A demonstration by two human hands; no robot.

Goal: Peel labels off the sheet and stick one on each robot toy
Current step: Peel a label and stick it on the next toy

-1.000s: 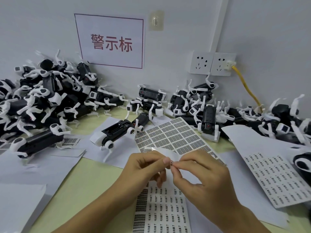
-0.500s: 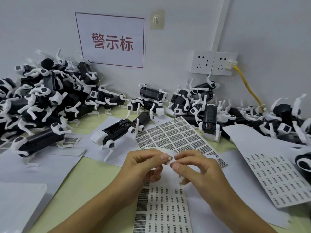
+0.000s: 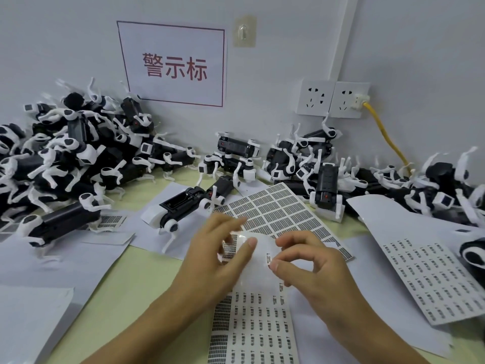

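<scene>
A: Print on the label sheet was too small to read, and its near end ran off the bottom edge. The left hand covered the sheet's curled top corner.

B: The small label at the right hand?

A: Text unreadable. Couldn't tell if it was free of the backing.

B: Toys?

A: The left pile of robot toys was blurred and cropped by the left edge; one toy was cut off at right.

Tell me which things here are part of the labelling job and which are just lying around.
Part of the job:
left hand holding up the label sheet
right hand pinching a small label
robot toys

Lying about:
wall sign
sockets
yellow cable
wall hook
</scene>
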